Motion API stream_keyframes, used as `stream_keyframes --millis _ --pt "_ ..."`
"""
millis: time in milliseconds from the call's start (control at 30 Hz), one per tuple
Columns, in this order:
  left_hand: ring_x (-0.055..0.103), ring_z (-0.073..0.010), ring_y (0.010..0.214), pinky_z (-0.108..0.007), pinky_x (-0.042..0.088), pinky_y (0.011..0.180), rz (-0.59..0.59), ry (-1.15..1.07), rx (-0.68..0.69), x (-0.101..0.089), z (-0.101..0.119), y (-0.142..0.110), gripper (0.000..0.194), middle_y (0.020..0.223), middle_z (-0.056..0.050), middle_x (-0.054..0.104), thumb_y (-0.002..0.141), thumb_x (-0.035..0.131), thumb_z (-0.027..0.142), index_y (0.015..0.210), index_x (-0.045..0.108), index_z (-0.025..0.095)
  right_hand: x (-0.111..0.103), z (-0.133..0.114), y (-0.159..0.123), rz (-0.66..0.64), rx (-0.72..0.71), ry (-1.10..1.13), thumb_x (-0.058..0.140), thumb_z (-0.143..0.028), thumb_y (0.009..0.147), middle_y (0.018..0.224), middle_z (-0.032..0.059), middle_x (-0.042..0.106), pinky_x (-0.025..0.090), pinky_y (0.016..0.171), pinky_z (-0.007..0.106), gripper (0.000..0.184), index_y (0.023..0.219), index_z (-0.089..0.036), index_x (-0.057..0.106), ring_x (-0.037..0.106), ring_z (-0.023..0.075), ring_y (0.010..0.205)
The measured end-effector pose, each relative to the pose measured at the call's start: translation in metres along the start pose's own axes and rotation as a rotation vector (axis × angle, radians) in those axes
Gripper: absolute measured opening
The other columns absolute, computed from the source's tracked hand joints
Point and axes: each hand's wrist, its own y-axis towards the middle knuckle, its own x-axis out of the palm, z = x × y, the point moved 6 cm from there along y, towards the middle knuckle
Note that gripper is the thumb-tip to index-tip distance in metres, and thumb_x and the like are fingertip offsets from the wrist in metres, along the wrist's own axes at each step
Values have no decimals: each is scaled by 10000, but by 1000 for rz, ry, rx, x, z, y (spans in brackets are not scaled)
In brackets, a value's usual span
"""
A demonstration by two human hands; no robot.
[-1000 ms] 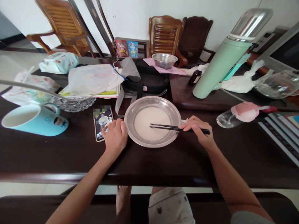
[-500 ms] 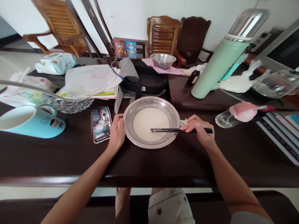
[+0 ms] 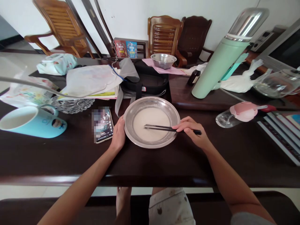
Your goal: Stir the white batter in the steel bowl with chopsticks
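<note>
A wide metal bowl [image 3: 131, 137] stands on the dark wooden table in front of me, with a milky white liquid [image 3: 152, 117] in its bottom. My left hand [image 3: 118, 134] grips the bowl's left rim. In my right hand [image 3: 193, 129] is a pair of black chopsticks [image 3: 161, 128], held nearly level from the right. Their tips dip into the liquid near the bowl's middle. Just left of my left hand lies a phone [image 3: 109, 132] with its screen lit and partly blurred out.
At the left stand a light blue mug [image 3: 30, 122] and a glass dish [image 3: 72, 104]. Behind the bowl lies an open black case [image 3: 152, 79]. On the right are a tall green thermos [image 3: 211, 68], a pink-lidded glass cup [image 3: 243, 111] and stacked books [image 3: 281, 134].
My right hand and the chopsticks have moved left, so the tips sit farther left in the liquid. The left hand still holds the bowl's rim. The phone's screen picture has changed.
</note>
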Motion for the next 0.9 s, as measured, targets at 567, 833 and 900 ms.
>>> stream_keyframes --millis 567,833,900 --pt "602 -322 1353 -465 417 1216 -23 -7 18 0 1 1 617 1389 -133 715 990 364 561 1268 709 132 -13 1 -2 169 -37 83 492 -394 1079 817 15 852 535 772 458 467 749 -310 811 673 233 715" --pt "603 -316 1352 -460 415 1219 -13 -2 11 -1 0 1 596 1388 -125 718 990 368 538 1259 717 138 -6 -2 0 105 -26 -27 574 -406 1043 925 23 867 547 769 451 347 830 -309 829 676 246 806" --pt "602 -318 1356 -461 416 1218 -20 -3 15 0 1 1 609 1402 -136 709 991 365 540 1269 710 123 -12 0 -1 174 -32 38 519 -384 1069 844 19 856 532 745 447 430 768 -310 818 665 238 747"
